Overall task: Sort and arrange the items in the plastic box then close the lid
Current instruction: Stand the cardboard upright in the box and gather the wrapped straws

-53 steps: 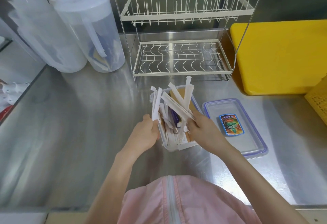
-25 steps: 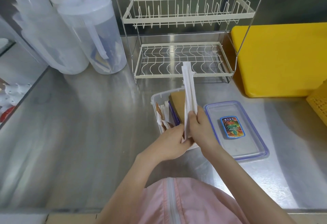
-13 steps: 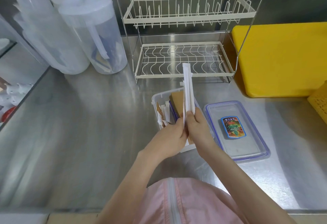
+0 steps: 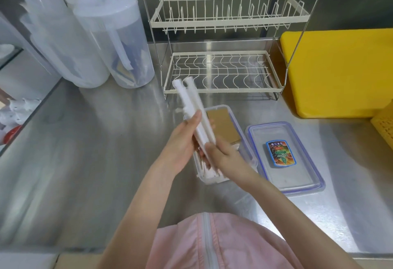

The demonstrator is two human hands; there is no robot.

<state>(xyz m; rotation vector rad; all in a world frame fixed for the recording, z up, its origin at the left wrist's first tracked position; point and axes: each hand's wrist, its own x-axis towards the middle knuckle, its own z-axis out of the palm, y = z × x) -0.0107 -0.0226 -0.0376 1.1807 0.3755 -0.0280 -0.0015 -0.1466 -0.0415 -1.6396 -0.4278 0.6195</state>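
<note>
A bundle of long white paper-wrapped sticks (image 4: 192, 107) tilts up and to the left above the clear plastic box (image 4: 236, 120). My left hand (image 4: 182, 143) holds the bundle from the left with its fingers along the sticks. My right hand (image 4: 221, 158) grips the bundle's lower end over the box. A brown packet (image 4: 222, 125) lies inside the box, and other small white items in its near end are mostly hidden by my hands. The clear lid (image 4: 297, 175) with blue trim lies flat on the counter right of the box, a colourful label at its middle.
A two-tier white wire dish rack (image 4: 223, 73) stands behind the box. Two translucent plastic jugs (image 4: 110, 41) stand at the back left. A yellow crate (image 4: 340, 73) and a yellow basket (image 4: 385, 128) sit at the right. The steel counter (image 4: 85, 162) drops off at the left edge.
The sticks, first spread loose in the box, were gathered into one upright bundle. That bundle now leans to the left and sits lower, with my left hand moved up along its side.
</note>
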